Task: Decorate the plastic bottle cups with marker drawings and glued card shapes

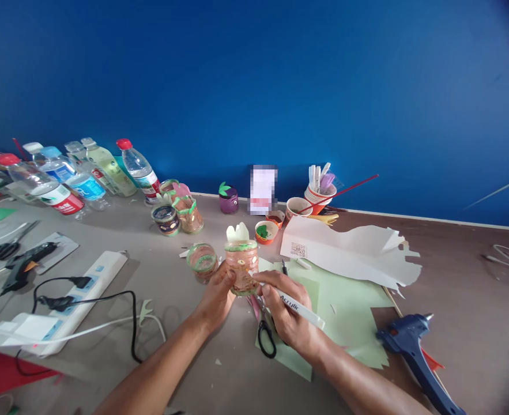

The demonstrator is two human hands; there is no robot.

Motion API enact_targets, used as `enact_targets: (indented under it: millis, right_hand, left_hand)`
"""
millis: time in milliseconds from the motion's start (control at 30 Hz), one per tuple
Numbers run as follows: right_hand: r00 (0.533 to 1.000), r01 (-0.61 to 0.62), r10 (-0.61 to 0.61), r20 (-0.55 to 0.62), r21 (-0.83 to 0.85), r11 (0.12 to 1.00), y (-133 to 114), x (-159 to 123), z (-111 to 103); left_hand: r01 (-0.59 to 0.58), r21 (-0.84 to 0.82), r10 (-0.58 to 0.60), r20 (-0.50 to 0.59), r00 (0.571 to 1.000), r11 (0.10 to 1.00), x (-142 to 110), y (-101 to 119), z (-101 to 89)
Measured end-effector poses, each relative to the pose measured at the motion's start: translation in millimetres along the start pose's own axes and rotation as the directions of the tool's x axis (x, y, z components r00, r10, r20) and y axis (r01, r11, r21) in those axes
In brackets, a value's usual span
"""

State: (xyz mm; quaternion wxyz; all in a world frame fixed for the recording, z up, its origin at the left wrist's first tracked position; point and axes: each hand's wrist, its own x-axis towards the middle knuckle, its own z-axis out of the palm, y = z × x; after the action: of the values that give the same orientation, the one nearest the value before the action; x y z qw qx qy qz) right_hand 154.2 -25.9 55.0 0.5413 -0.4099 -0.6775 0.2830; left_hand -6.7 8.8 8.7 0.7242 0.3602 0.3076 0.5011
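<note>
My left hand (217,297) grips a small brown-painted jar (239,271) from its left side. The jar has a green rim, pale oval spots and a pale green leaf-shaped piece rising from its top. A white acrylic marker (300,308) is pinched in my right hand (289,305), its tip end against or very close to the jar's front; contact is hard to tell. Just left of the held jar stands another brown jar (202,262) with a green rim. Scissors (266,337) with black handles lie beneath my hands, partly covered.
Decorated jars (189,216) and a purple pot (228,200) stand farther back. Paint cups (266,231) sit beside torn white paper (349,245) and green paper (353,311). A blue glue gun (416,346) lies right. Bottles (139,167), a power strip (81,300) and cables occupy the left.
</note>
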Motion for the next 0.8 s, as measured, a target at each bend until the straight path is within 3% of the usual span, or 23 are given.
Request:
enact_targets:
  millis: [800]
  right_hand:
    - [0.987, -0.156, 0.155, -0.033, -0.054, 0.986, 2.8, 3.9, -6.0]
  left_hand:
    - [0.027, -0.025, -0.028, -0.01, 1.0, 0.999, 1.3, 3.4, 0.8]
